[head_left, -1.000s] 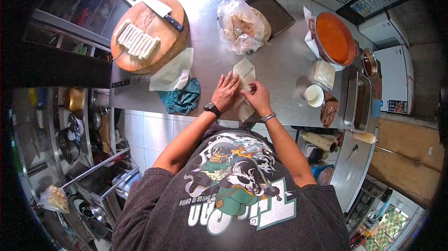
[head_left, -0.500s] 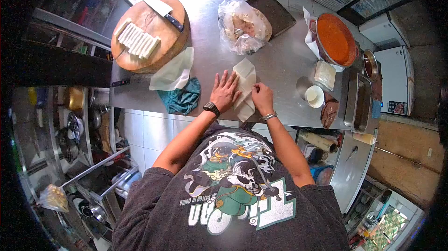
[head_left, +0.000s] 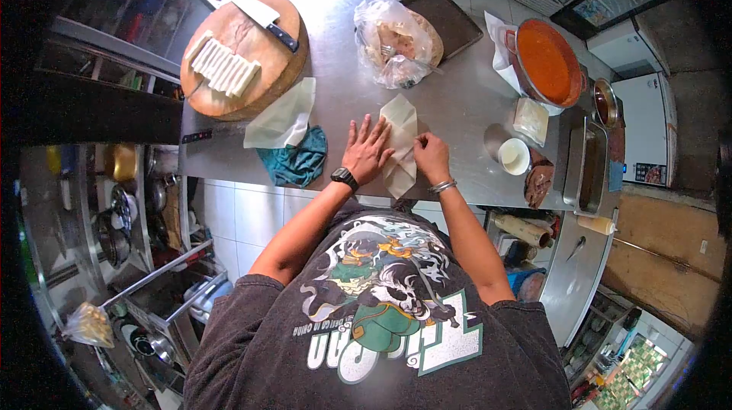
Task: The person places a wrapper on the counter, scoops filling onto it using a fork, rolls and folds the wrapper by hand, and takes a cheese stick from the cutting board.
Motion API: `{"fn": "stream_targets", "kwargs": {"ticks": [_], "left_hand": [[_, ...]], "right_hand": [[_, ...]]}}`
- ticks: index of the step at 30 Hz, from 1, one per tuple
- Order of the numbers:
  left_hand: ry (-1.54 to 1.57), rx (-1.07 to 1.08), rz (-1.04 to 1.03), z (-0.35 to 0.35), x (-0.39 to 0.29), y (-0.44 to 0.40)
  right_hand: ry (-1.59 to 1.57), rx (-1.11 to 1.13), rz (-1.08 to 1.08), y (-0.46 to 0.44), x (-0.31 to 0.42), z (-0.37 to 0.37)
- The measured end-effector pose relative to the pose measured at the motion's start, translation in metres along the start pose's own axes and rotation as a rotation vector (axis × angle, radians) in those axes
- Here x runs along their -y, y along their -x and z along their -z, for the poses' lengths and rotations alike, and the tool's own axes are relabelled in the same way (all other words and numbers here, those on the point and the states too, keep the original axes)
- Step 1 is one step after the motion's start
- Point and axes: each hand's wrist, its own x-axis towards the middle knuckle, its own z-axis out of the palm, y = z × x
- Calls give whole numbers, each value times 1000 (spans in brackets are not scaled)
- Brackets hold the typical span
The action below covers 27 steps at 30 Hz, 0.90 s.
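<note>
A thin, pale spring roll wrapper [head_left: 401,131] lies folded at its edges on the steel table in front of me. My left hand [head_left: 369,152] rests flat with fingers spread, its fingertips along the wrapper's left edge. At the right edge my right hand [head_left: 431,155] is closed, fingers curled in and touching the wrapper; whatever is between them is hidden. Beyond the wrapper sits a clear plastic bag [head_left: 393,44] of pinkish filling with a fork in it. More pale wrapper sheets [head_left: 284,116] lie to the left, partly over a teal cloth [head_left: 293,160].
A round chopping board [head_left: 282,74] at the left holds white strips [head_left: 223,67] and a cleaver [head_left: 263,17]. Toward the right stand a pan of orange sauce [head_left: 547,65], a white cup [head_left: 514,157], a wrapped white block [head_left: 531,122] and a metal tray [head_left: 585,166]. A dark tray [head_left: 454,21] lies behind.
My right hand has shifted very slightly to the right. The left hand stays flat in the same place, and the wrapper looks almost unchanged.
</note>
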Motion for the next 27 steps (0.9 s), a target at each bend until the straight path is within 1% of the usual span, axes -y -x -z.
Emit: {"fn": "stream_targets", "kwargs": {"ticks": [1, 3, 5, 7, 8, 10, 11, 13, 14, 16, 17, 19, 21, 24, 26, 27], "left_hand": [[10, -12, -5, 0, 0, 0], [20, -24, -8, 1, 0, 1], [-24, 13, -3, 2, -1, 1], [-22, 3, 3, 1, -3, 2], [-22, -7, 7, 1, -3, 2], [-25, -21, 10, 1, -5, 3], [-28, -33, 10, 2, -6, 3], [-51, -19, 10, 0, -5, 4], [-75, -5, 8, 0, -4, 4], [-64, 19, -4, 3, -4, 3], [-54, 43, -12, 5, -3, 4], [-65, 23, -9, 1, -1, 5], [-71, 1, -14, 0, -1, 2], [-49, 30, 1, 0, 4, -6], [-53, -49, -7, -8, 11, -17], [-67, -28, 16, -6, 14, -20]], "right_hand": [[4, 19, -24, 0, 2, 1], [16, 4, -5, -2, -1, -2], [29, -12, 14, -4, -5, -3], [61, 81, -6, -4, -4, -2], [61, 82, -4, -2, -3, -3], [205, -58, 172, 8, 8, -2], [205, -56, 173, 14, 14, -2], [178, 10, 567, 23, 21, -2], [179, 9, 565, 23, 19, -4], [288, 59, 847, 21, 8, -15], [285, 60, 850, 18, 1, -21], [316, 173, 778, 12, -17, -29], [359, 178, 775, 10, -25, -36], [404, 204, 750, 9, -30, -37], [402, 228, 742, 8, -27, -37], [405, 227, 744, 10, -27, -36]]}}
